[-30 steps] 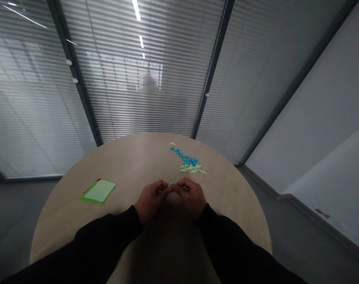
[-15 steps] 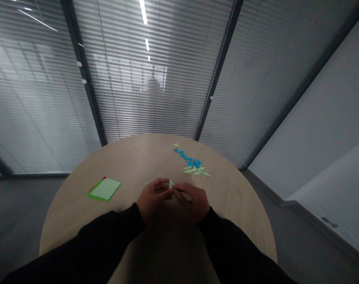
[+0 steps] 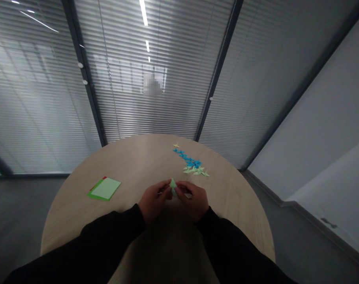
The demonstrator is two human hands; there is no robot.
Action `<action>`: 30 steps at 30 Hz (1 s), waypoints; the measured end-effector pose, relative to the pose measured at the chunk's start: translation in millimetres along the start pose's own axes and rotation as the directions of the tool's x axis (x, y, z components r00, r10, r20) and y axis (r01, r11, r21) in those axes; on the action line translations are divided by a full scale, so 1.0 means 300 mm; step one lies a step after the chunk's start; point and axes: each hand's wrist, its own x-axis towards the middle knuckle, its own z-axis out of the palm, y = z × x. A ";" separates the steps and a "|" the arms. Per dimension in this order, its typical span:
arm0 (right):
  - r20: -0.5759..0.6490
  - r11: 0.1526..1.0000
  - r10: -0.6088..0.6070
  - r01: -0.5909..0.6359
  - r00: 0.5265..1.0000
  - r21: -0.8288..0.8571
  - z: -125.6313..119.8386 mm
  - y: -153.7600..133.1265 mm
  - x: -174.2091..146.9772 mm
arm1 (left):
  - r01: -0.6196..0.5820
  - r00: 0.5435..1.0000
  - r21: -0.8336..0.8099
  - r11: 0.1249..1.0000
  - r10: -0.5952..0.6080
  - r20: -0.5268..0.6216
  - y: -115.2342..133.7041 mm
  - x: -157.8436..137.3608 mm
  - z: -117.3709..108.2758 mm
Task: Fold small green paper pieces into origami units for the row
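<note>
Between my two hands is a small piece of folded pale green paper (image 3: 173, 187), its pointed tip sticking up. My left hand (image 3: 155, 199) pinches it from the left side, thumb and fingers closed. From the right, my right hand (image 3: 194, 199) pinches the opposite edge. The lower part of the paper is partly covered by the fingertips. Just beyond the hands lie several pale green folded paper pieces (image 3: 197, 171), touching a cluster of blue folded paper pieces (image 3: 194, 162) that trails away to a single yellow one (image 3: 176, 146).
A stack of pale green paper squares (image 3: 106, 188) on a brighter green backing, with a red corner, lies left on the round wooden table (image 3: 132, 154). Behind the table's far edge stand glass panels with blinds (image 3: 155, 114). A white wall (image 3: 324, 130) rises at the right.
The green paper between my fingers has turned and now shows a wider, pointed face. My right fingers have shifted from its front to its right edge.
</note>
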 end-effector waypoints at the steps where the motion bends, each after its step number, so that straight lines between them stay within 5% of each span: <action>1: -0.013 1.000 0.005 -0.006 1.000 -0.026 0.003 0.000 -0.001 | -0.005 1.000 0.013 1.000 0.005 -0.004 0.002 -0.001 0.003; 12: -0.132 0.991 -0.021 0.002 0.991 -0.137 0.035 0.027 0.013 | 0.007 0.999 0.107 0.994 -0.003 -0.039 0.010 0.002 0.020; 19: -0.127 0.991 -0.007 -0.009 0.992 -0.132 0.036 0.031 0.004 | 0.066 0.998 -0.086 0.994 -0.064 0.017 -0.016 0.016 0.020; 30: -0.157 0.966 -0.218 0.191 0.963 -0.172 0.027 -0.014 0.010 | 0.172 0.982 -0.327 0.929 -0.187 -0.015 -0.010 0.026 0.017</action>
